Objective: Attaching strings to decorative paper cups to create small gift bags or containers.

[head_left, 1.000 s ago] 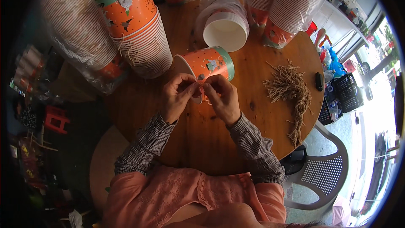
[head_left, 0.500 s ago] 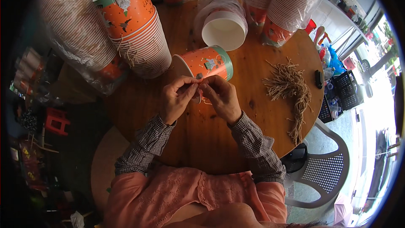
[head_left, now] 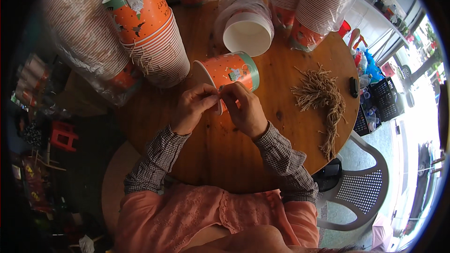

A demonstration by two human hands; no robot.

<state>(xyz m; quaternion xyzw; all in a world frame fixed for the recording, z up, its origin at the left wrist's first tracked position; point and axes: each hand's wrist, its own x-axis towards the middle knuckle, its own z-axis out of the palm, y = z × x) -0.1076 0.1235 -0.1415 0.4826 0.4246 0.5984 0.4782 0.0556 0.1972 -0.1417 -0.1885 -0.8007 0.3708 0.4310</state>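
Note:
An orange paper bucket (head_left: 225, 69) with a green base band and cartoon figures lies on its side on the round wooden table (head_left: 281, 145). Its open rim faces left. At the near side of that rim, my left hand (head_left: 191, 107) and my right hand (head_left: 246, 110) meet with fingertips pinched together. Whatever sits between the fingertips is too small and hidden to make out. To the right lies a bundle of tan twine (head_left: 328, 103), frayed into loose strands. A stack of paper buckets (head_left: 157, 42) stands at the left, with short twine strands hanging along its side.
Plastic-wrapped bucket stacks (head_left: 84, 28) stand at the left, others (head_left: 318, 9) at the back right. A wrapped white-mouthed stack (head_left: 248, 35) lies behind the bucket. A small black object (head_left: 354, 87) sits by the right edge. A grey plastic chair (head_left: 361, 189) stands at the right.
My left hand has shifted slightly left and down, and its fingers have straightened a little. The right hand's fingers have moved slightly. A pale strand seen below the right fingers no longer shows.

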